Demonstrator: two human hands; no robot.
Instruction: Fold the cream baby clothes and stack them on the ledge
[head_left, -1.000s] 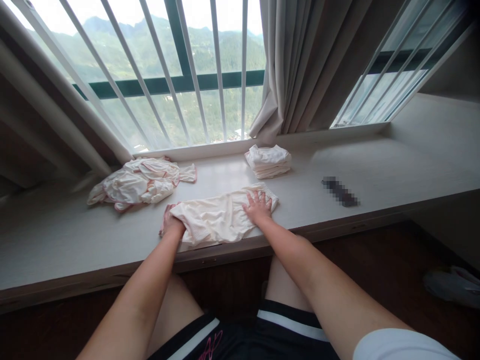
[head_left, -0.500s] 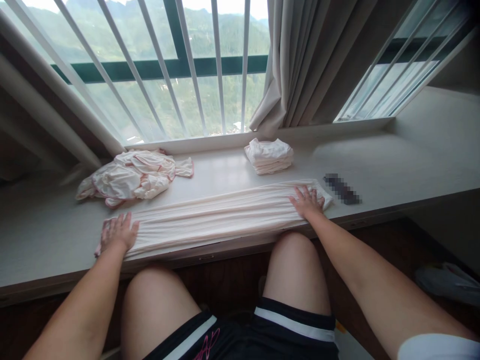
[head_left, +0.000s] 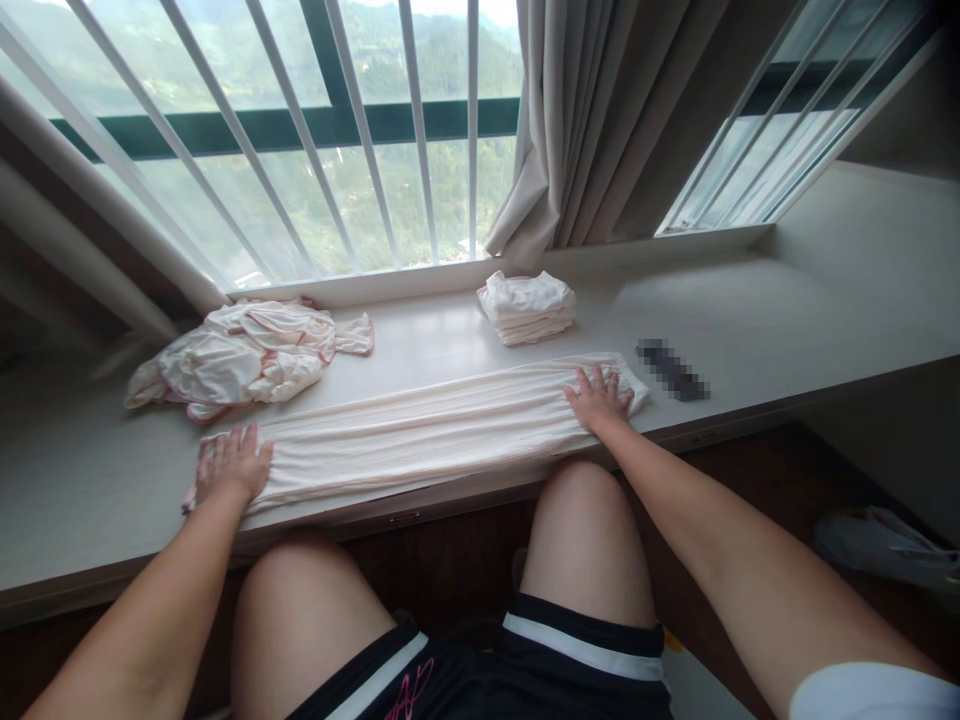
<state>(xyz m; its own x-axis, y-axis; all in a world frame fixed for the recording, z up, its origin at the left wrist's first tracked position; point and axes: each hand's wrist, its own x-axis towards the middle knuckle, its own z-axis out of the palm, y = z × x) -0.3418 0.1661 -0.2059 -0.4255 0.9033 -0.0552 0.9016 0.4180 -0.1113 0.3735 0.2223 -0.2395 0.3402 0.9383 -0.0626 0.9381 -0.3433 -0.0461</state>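
Observation:
A long strip of cream-white cloth garment [head_left: 420, 428] lies stretched along the front of the ledge, with lengthwise creases. My left hand [head_left: 234, 464] rests flat on its left end, fingers spread. On the right end my right hand [head_left: 598, 398] also lies flat with its fingers apart. Behind the cloth, to the left, is a loose heap of white clothes with pink trim [head_left: 247, 350]. A neat stack of folded white clothes [head_left: 526, 305] stands near the window side, behind the cloth's right half.
A dark pixelated object [head_left: 673, 370] lies on the ledge [head_left: 787, 330] right of my right hand. Curtains [head_left: 585, 120] hang by the barred window [head_left: 337, 180]. My knees sit close under the ledge's front edge. A plastic bag [head_left: 889, 545] is on the floor at right.
The view has shifted slightly, so everything appears a little farther left. Both hands stay flat on the cloth, and its creases look somewhat looser.

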